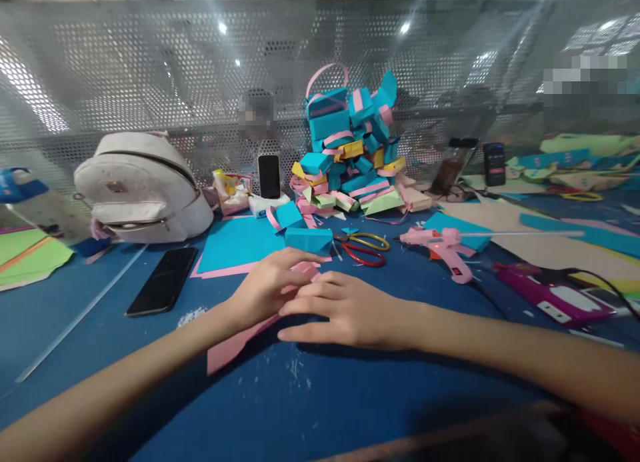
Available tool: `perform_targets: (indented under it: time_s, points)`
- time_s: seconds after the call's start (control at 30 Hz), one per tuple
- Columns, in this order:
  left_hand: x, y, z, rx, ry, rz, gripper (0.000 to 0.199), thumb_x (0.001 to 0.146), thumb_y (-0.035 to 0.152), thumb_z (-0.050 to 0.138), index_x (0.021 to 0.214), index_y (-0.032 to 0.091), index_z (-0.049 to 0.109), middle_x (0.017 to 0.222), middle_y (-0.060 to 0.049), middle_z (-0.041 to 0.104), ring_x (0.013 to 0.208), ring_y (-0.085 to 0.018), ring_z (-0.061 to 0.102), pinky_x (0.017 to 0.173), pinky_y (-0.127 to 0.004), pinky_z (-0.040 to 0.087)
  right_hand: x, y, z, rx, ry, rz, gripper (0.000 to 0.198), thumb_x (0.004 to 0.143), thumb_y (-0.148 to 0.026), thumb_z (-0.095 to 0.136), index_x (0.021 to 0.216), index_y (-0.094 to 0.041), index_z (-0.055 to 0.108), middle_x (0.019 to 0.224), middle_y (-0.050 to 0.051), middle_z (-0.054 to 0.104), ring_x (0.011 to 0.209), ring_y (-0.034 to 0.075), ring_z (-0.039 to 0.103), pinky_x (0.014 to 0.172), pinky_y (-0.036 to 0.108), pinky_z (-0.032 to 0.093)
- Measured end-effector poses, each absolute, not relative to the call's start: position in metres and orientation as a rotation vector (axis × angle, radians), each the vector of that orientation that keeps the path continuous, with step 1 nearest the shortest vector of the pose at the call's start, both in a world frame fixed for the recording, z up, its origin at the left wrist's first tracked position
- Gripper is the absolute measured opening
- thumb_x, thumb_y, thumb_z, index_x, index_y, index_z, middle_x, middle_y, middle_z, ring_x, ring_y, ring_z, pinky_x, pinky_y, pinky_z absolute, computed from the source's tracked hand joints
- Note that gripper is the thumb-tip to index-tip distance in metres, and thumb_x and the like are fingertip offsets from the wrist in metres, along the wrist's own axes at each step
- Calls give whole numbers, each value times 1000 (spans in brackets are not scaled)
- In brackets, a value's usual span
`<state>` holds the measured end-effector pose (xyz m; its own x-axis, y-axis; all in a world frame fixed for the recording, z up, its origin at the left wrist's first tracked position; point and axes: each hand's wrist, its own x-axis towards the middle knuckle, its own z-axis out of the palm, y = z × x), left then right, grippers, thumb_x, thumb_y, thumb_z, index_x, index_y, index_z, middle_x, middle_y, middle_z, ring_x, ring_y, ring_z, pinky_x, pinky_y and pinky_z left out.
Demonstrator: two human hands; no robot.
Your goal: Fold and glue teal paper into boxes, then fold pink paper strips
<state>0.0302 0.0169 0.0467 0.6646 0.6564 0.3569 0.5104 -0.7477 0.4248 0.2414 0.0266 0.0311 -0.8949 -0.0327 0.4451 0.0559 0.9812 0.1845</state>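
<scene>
A piece of pink paper (235, 350) lies aslant on the blue table, one end folded or curled up under my fingers. My left hand (267, 283) is closed over its upper part from behind. From the right, my right hand (350, 310) bends its fingers onto the same paper, close against the left; the fingertips are partly hidden. Just beyond the hands sits a small blue folded paper box (309, 239). Beside it lie scissors (367, 249) with one red and one yellow handle.
A pink glue gun (443, 245) and a purple power strip (555, 295) with cords lie at right. Folded paper bags (330, 125) are piled behind. At left are a black phone (163, 282), a white backpack (145, 189) and blue paper sheets (240, 245). A perforated metal panel (175, 69) stands behind.
</scene>
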Motion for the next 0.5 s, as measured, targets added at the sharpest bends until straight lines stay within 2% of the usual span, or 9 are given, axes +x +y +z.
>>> perform_targets:
  time_s: [0.1,0.2,0.3,0.37,0.43,0.5]
  points:
    - [44,25,41,2493,866,703,14,90,15,62,98,19,73,135,-10,60,122,-22,57,100,-37,48,234,26,26,19,-2610,-415,26,103,-22,44,119,-20,65,120,3,67,109,18,54,94,34,40]
    - [50,32,36,2450,846,677,19,89,13,61,103,19,72,133,-9,61,123,-20,57,102,-35,47,234,24,23,-48,-2612,-474,25,103,-26,44,113,-17,66,106,5,70,99,19,57,86,34,40]
    - [45,35,36,2381,912,707,42,90,13,58,131,20,55,140,-11,53,120,-19,59,99,-34,50,239,23,20,-161,-2650,-485,22,102,-23,45,113,-17,64,102,5,70,96,19,57,80,34,39]
    - [37,32,41,2341,984,718,49,91,13,54,139,20,45,140,-12,51,109,-16,63,92,-32,53,244,25,19,-224,-2720,-421,22,101,-28,50,115,-16,63,104,6,69,98,21,56,79,34,38]
    - [30,21,47,2316,1073,706,34,94,14,48,128,18,52,126,-9,60,98,-15,64,87,-31,53,250,28,18,-258,-2809,-312,26,99,-35,53,114,-15,62,107,8,68,101,22,56,81,34,39]
    - [25,1,51,2300,1165,671,16,96,17,46,104,17,60,103,-5,66,89,-15,63,80,-30,52,254,33,18,-235,-2889,-160,29,98,-40,54,111,-15,62,109,9,67,102,22,55,83,34,39]
